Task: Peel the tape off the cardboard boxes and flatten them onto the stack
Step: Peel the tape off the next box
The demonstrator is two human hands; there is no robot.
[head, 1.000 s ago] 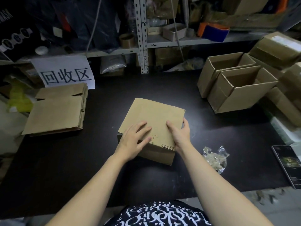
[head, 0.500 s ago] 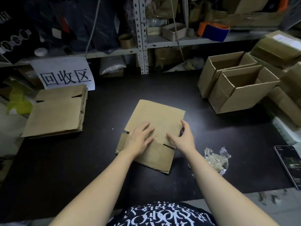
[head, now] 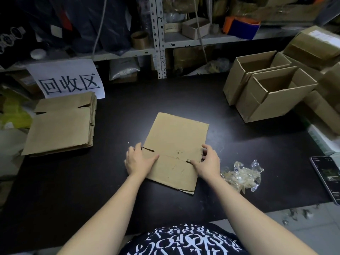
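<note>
Cardboard box [head: 176, 144], already flat, lies on the black table [head: 184, 96] in the centre of the frame, with both hands on its near half. The left hand [head: 140, 161] holds the left edge, thumb laid across the top and fingers curled down at the rim. The right hand [head: 208, 161] grips the right edge the same way, fingers wrapped over the side and thumb beside a slot between the flaps. No tape shows on the upper face, only scuffed patches near the seam, and a crumpled wad of clear tape [head: 241, 175] lies just right of the right hand. For this box the peeling and flattening look done; what remains, I judge, is to carry it to the stack of flattened boxes [head: 60, 124] at the left of the frame, below a paper sign [head: 68, 78]. More work waits at the upper right: two open boxes [head: 276, 96] sit side by side, and further boxes [head: 316, 41] crowd behind and beside them, some cut off by the frame, so their number cannot be told. The underside of the flat box is hidden, so tape there cannot be ruled out. A phone [head: 327, 175] is clipped by the right edge, and the shelves [head: 202, 40] behind are too dim and cluttered to read.
</note>
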